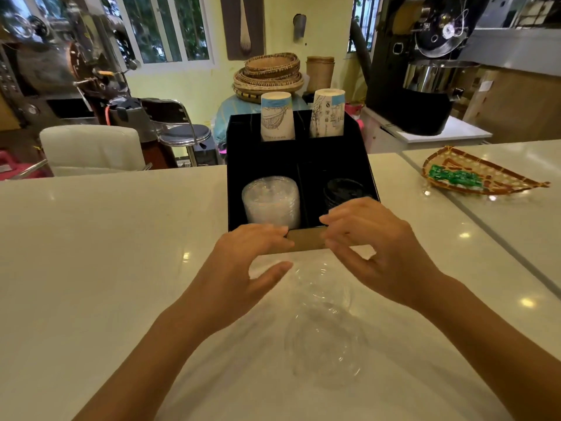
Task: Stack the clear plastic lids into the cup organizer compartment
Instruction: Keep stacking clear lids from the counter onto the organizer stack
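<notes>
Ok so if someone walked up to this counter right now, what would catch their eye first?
Probably the black cup organizer standing at the counter's middle, with a stack of clear lids in its front left compartment and two upside-down paper cups at its back. Next, the left hand and right hand hovering open above faint loose clear lids on the white counter.

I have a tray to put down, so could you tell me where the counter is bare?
Free: the counter left of the black organizer, and the strip between it and the woven basket. Crowded: in front of the organizer, with both hands and loose clear lids.
</notes>
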